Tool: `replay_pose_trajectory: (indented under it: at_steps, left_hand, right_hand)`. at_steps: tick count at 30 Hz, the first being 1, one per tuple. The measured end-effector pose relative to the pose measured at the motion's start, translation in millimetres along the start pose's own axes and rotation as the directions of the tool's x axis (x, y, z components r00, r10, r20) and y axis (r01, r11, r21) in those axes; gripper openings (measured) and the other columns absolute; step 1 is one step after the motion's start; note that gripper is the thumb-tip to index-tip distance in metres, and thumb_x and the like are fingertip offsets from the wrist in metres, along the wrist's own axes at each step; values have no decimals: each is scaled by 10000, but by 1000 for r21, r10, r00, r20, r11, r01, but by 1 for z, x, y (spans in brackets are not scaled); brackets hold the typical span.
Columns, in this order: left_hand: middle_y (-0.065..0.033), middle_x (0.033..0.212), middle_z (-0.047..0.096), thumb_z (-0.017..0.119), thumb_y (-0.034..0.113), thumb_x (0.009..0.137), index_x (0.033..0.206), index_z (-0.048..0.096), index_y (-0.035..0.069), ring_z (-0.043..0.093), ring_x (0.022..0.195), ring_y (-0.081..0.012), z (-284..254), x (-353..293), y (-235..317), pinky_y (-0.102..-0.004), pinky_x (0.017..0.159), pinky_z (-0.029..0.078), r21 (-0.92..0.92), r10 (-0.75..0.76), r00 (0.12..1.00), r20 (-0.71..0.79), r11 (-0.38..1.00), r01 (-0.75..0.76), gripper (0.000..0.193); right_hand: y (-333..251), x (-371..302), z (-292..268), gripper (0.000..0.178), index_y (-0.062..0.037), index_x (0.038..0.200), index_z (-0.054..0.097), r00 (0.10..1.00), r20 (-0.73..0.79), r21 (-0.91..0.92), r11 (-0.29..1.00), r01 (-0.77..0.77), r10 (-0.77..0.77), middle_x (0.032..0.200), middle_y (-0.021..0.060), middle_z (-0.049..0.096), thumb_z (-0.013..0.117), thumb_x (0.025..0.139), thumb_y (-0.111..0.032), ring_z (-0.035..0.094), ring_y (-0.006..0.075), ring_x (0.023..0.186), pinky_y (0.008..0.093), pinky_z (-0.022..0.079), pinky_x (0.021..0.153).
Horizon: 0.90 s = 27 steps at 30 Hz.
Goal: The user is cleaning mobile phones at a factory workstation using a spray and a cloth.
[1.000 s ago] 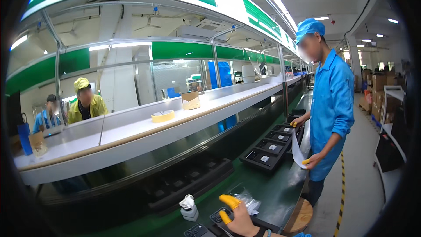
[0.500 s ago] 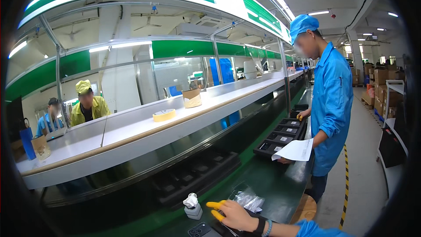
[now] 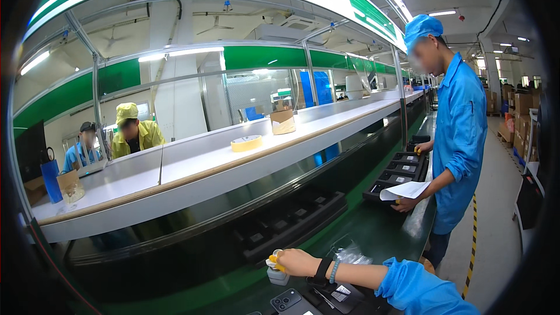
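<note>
My right hand (image 3: 291,261) reaches in from the lower right, a dark band and a beaded bracelet on its wrist. Yellow cots cover some fingertips, which are closed on a crumpled white wad (image 3: 272,258) at the top of a small pale-grey bottle (image 3: 278,277). Whether the wad still touches the bottle is hidden by the fingers. A dark smartphone (image 3: 287,299) with several camera lenses lies just nearer than the bottle. Under my forearm sits a flat dark piece (image 3: 345,296), partly covered. My left hand is out of view.
A clear plastic bag (image 3: 352,254) lies beyond my forearm. Black trays (image 3: 294,224) rest along the green bench (image 3: 204,291). At right a co-worker (image 3: 458,116) in blue holds a paper (image 3: 405,191) by more black trays (image 3: 402,169). The raised shelf (image 3: 198,154) carries yellow tape (image 3: 247,143).
My right hand has moved left onto the bottle's top, and its fingers have closed on the white wad. The view has shifted, showing more of the smartphone and my sleeve.
</note>
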<state>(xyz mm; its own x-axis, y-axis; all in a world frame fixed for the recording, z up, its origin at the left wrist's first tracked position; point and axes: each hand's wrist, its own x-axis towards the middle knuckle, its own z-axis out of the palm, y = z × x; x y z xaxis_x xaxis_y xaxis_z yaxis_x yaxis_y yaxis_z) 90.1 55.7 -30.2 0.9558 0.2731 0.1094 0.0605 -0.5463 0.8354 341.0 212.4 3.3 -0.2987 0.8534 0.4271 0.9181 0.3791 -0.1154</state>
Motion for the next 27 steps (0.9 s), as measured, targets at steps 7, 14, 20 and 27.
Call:
replay_pose_trajectory:
  at_steps: [7, 14, 20, 27]
  left_hand:
    - [-191, 1314, 446, 587, 253, 887, 1245, 497, 44, 413, 1214, -333, -3, -3, -6, -396, 1029, 314, 8, 19, 1000, -7, 1000, -19, 425]
    - [-183, 1331, 430, 571, 271, 896, 1233, 506, 50, 400, 1227, -332, -4, -6, -4, -401, 1038, 302, 2, -9, 1000, 14, 1000, 9, 408]
    - [-181, 1322, 445, 572, 262, 895, 1223, 513, 40, 401, 1229, -324, -4, -2, -2, -390, 1041, 300, -16, -28, 1000, 15, 999, 28, 401]
    - [-169, 1301, 474, 577, 249, 890, 1217, 518, 30, 422, 1217, -306, -7, 1, -1, -377, 1037, 312, -27, -18, 1000, 20, 999, 19, 398]
  right_hand:
    - [-7, 1, -9, 105, -5, 750, 625, 1000, 4, -118, 993, -15, 15, 801, 137, 611, 616, 676, -79, 622, 309, 753, 384, 509, 641]
    - [-10, 4, -8, 90, -56, 748, 636, 998, -2, -276, 960, 54, -57, 784, 88, 611, 626, 682, -115, 602, 234, 754, 355, 420, 671]
    - [-4, 3, -15, 94, -77, 737, 632, 997, 44, -315, 946, 71, -60, 728, 64, 606, 639, 669, -142, 592, 238, 734, 358, 380, 697]
    - [11, -13, -22, 104, -71, 719, 653, 981, -187, -180, 983, 21, -55, 688, 64, 602, 631, 696, -170, 582, 229, 716, 362, 365, 677]
